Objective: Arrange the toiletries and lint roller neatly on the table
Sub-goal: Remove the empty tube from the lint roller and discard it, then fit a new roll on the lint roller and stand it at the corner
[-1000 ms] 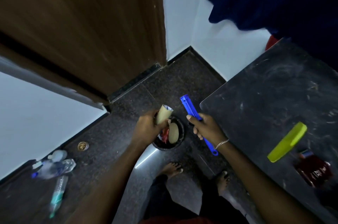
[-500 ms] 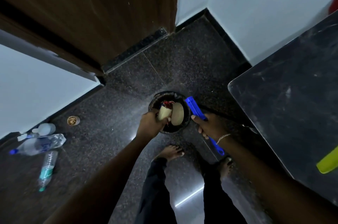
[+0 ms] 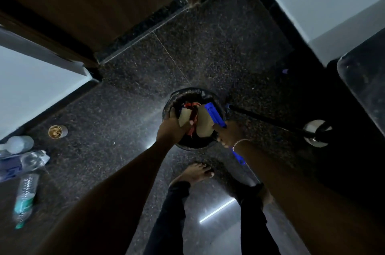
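jutting both sides of right grip [image 3: 227,134]: lint roller [image 3: 214,114]

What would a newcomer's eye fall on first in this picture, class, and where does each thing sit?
The eye goes first to the round black bin on the dark floor, mid-picture. At its mouth the left hand grips a tan roll, while the right hand holds a bright blue lint roller handle. Next come the plastic bottles lying on the floor at far left.

At the bin [image 3: 170,101], left hand [image 3: 169,130] grips a tan roll [image 3: 184,117], right hand [image 3: 227,134] the lint roller [image 3: 214,113].
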Demonstrator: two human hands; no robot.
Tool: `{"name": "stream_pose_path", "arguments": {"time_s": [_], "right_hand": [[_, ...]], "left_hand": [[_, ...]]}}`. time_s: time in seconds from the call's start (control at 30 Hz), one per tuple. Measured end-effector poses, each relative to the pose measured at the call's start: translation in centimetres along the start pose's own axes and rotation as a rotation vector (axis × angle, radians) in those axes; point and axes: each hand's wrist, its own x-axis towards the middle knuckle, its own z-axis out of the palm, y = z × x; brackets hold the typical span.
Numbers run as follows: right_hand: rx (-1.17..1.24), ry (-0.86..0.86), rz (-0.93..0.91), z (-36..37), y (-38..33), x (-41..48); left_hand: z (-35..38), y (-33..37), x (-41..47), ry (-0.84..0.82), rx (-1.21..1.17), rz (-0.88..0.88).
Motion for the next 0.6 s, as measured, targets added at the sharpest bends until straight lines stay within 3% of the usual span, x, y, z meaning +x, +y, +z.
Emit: {"name": "stream_pose_path", "arguments": {"time_s": [0.3, 0.6], "right_hand": [[0.111, 0.015, -0.089, -2.3, -2.7, -10.7], [0.222, 0.105, -0.266, -5.5, -7.6, -24.7]], "left_hand": [[-8.3, 2.0, -10.3, 0.002, 0.251, 0.249], [-18.9, 10.0, -22.2, 0.191, 0.406, 0.498]]}}
